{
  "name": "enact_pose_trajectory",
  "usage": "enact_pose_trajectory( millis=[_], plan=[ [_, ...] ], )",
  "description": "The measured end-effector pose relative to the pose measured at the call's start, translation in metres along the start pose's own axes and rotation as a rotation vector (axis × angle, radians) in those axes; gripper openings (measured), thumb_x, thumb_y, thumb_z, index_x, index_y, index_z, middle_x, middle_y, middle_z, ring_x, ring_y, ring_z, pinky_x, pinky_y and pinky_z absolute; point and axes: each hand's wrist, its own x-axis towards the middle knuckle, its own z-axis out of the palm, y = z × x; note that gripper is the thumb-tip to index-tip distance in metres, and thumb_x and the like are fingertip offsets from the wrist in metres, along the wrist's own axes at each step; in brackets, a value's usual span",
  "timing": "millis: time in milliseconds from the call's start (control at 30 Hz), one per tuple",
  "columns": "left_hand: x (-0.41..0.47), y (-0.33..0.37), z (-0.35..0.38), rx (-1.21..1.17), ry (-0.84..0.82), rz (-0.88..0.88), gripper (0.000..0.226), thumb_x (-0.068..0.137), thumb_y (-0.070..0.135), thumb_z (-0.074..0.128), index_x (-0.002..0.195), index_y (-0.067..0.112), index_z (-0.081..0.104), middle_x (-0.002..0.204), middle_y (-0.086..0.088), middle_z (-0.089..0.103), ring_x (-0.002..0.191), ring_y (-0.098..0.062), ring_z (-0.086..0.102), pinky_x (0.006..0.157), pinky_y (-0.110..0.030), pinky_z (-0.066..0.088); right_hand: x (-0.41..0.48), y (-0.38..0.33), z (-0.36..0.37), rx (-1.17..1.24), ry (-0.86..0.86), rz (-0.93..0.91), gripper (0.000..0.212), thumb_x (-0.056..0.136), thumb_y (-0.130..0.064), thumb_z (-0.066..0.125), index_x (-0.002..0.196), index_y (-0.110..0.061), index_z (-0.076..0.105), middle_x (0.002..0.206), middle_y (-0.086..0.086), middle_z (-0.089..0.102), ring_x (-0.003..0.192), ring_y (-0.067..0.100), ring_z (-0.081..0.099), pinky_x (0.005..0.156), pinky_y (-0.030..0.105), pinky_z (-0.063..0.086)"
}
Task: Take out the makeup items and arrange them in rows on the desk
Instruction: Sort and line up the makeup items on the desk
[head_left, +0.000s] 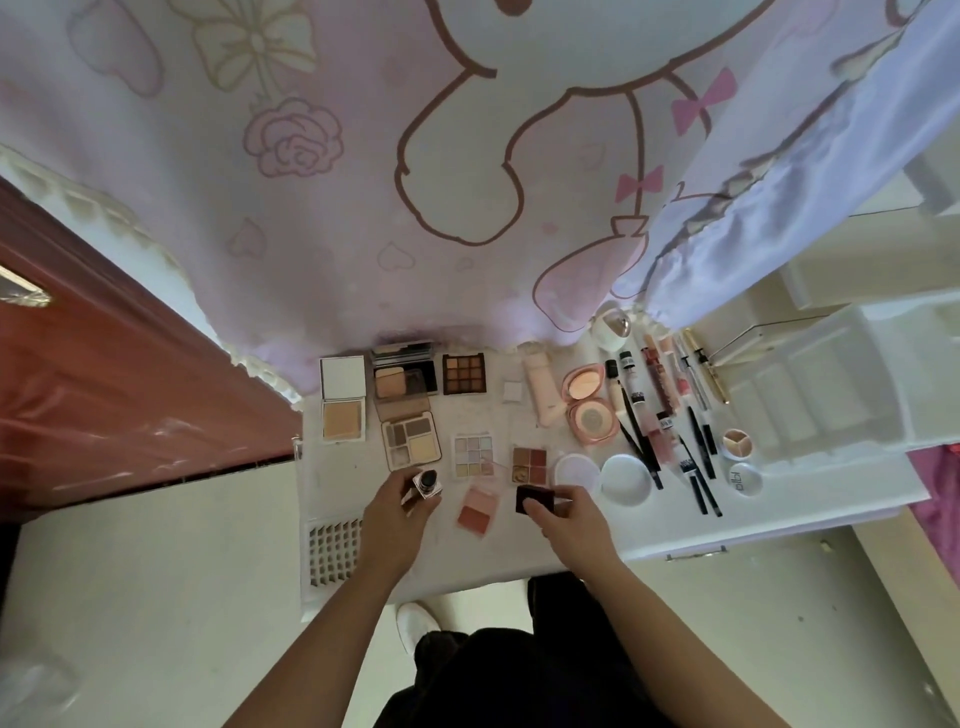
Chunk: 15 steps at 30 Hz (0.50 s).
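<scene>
The lipstick (428, 483), a short silvery tube with a dark top end, sits in the left hand (400, 512), whose fingers and thumb curl round its lower part just above the near edge of the desk (675, 525). Its long axis runs from the palm up and away to the right, so the dark end faces up and partly toward the other hand. The right hand (566, 514) pinches a small dark square piece (534, 499) between thumb and fingertips; it may be the tube's cap, though that cannot be told for sure. The two hands are level with each other and apart, and the pink blush palette (478, 506) lies flat on the desk in the gap between them, slightly nearer the person. If the piece is the cap, the coming move turns on this: the cap lies to the right of the tube's dark end, so it has to travel leftward over the blush palette and line up with the tilted axis. Just beyond the hands lie the pale eyeshadow palette (474, 456) and the red quad palette (530, 462), part of rows already laid. Bare desk shows in front of the left hand, the nearer hand for setting the tube down there.
</scene>
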Motion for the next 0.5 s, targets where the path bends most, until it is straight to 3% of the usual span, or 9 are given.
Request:
enact_pose_trajectory(
  millis=[67,200,267,367,500],
  plan=[
    [0.005,0.001,0.001,0.041,-0.003,0.041,0.037,0.086,0.018,0.074,0.122,0.019,0.062,0.116,0.013,0.060,0.103,-0.005,0.055,0.084,-0.013,0.040,0.000,0.004,0.000,-0.064,0.018,-0.039,0.032,0.086,-0.036,0.073,0.110,-0.023,0.057,0.100,-0.006,0.065,0.087,0.011,0.062,0.073,0.024,0.043],
    [0.009,-0.006,0.005,0.123,-0.029,0.089,0.040,0.084,0.018,0.076,0.122,0.019,0.065,0.114,0.004,0.064,0.102,-0.013,0.060,0.087,-0.029,0.050,0.003,0.020,0.000,-0.285,0.042,-0.154,0.035,0.088,-0.029,0.069,0.122,-0.022,0.061,0.111,-0.002,0.057,0.081,0.012,0.062,0.075,0.022,0.043],
    [0.007,-0.007,0.005,0.108,-0.055,0.062,0.040,0.083,0.019,0.078,0.121,0.020,0.065,0.110,0.006,0.067,0.100,-0.011,0.063,0.086,-0.022,0.050,0.004,0.023,0.003,-0.343,0.043,-0.178,0.035,0.089,-0.026,0.067,0.124,-0.022,0.062,0.114,0.000,0.053,0.086,0.018,0.064,0.081,0.024,0.047],
    [0.006,-0.005,0.007,0.084,-0.099,0.049,0.038,0.082,0.018,0.079,0.118,0.021,0.066,0.106,0.011,0.069,0.099,-0.007,0.064,0.078,0.000,0.040,0.004,0.018,0.010,-0.335,0.093,-0.253,0.030,0.088,-0.024,0.069,0.117,-0.021,0.065,0.111,-0.001,0.048,0.086,0.019,0.063,0.085,0.029,0.052],
    [0.008,-0.001,0.005,0.099,-0.103,0.061,0.037,0.084,0.017,0.077,0.119,0.021,0.066,0.107,0.009,0.070,0.100,-0.007,0.064,0.075,0.002,0.039,0.012,-0.008,0.020,-0.255,0.119,-0.440,0.030,0.088,-0.022,0.071,0.117,-0.019,0.065,0.110,-0.003,0.052,0.090,0.015,0.059,0.085,0.027,0.052]
  ],
)
